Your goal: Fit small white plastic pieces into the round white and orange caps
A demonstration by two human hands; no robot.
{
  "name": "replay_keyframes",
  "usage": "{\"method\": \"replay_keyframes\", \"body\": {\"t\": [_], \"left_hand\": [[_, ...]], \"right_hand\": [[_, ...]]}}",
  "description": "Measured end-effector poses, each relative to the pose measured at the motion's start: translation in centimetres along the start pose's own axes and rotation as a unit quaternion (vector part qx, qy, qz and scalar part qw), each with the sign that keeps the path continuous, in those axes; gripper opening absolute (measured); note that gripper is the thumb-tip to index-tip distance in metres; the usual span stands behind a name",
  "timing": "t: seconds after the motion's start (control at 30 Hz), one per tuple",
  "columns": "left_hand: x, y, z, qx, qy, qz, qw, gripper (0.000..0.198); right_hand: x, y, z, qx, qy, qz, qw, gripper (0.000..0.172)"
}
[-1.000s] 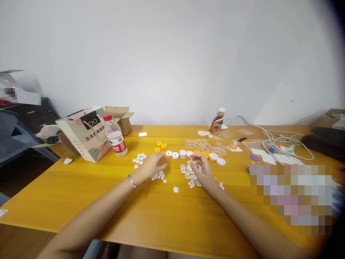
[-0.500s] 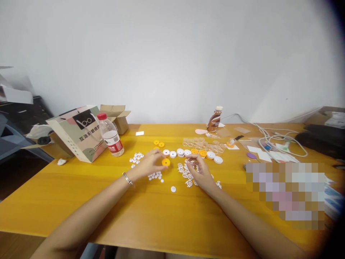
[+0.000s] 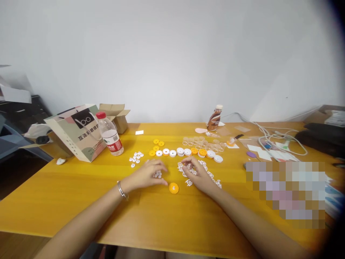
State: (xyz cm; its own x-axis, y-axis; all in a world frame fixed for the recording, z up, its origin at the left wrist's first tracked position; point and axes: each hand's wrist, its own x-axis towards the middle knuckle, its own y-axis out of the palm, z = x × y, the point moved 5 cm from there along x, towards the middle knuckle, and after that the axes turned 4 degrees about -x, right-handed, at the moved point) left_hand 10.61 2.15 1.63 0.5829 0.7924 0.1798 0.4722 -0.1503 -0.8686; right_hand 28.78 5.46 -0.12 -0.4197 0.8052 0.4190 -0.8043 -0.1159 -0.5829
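A yellow-orange plastic disc [image 3: 174, 190] lies on the table in front of me, with a pale nub showing at its centre. Just left of it, my left hand [image 3: 152, 173] has its thumb and fingers apart and nothing between them. Small white round pieces [image 3: 157, 175] are partly covered by that hand. My right hand [image 3: 198, 175] hovers over a scatter of white spoked wheel-like pieces [image 3: 189, 182], fingers curved with a gap between thumb and index finger. Some pieces are hidden behind it. White stemmed pieces [image 3: 137, 157] sit further left.
Behind the hands runs a row of white and orange discs [image 3: 180, 151], with clear rings [image 3: 203, 144] beyond. A water bottle [image 3: 110, 136], paper bag [image 3: 81, 135] and cardboard box [image 3: 115, 117] stand left. A brown drink bottle [image 3: 215, 118] and white cables [image 3: 269, 136] are right.
My left hand has brought the yellow disc down toward me, onto the spot where the single white disc lay, and let it go. My right hand has shifted slightly left and down.
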Motion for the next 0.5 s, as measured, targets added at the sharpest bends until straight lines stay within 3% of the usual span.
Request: {"method": "replay_keyframes", "body": {"t": [0.13,0.23,0.37,0.5], "left_hand": [[-1.3,-3.2,4.2,0.056,-0.083,-0.015,0.995,0.019],[-1.9,-4.0,6.0,0.083,-0.118,0.012,0.989,0.017],[-1.9,-3.2,5.8,0.075,-0.102,0.05,0.991,0.014],[-1.9,-2.9,5.4,0.077,-0.104,0.047,0.99,0.014]], "right_hand": [[-0.4,0.5,1.4,-0.047,-0.053,0.095,0.993,0.009],[-0.9,1.0,2.3,-0.083,-0.095,0.146,0.981,0.012],[-1.4,1.4,2.8,-0.113,-0.118,0.167,0.972,0.022],[-1.7,1.9,2.6,-0.136,-0.122,0.184,0.966,0.031]]}}
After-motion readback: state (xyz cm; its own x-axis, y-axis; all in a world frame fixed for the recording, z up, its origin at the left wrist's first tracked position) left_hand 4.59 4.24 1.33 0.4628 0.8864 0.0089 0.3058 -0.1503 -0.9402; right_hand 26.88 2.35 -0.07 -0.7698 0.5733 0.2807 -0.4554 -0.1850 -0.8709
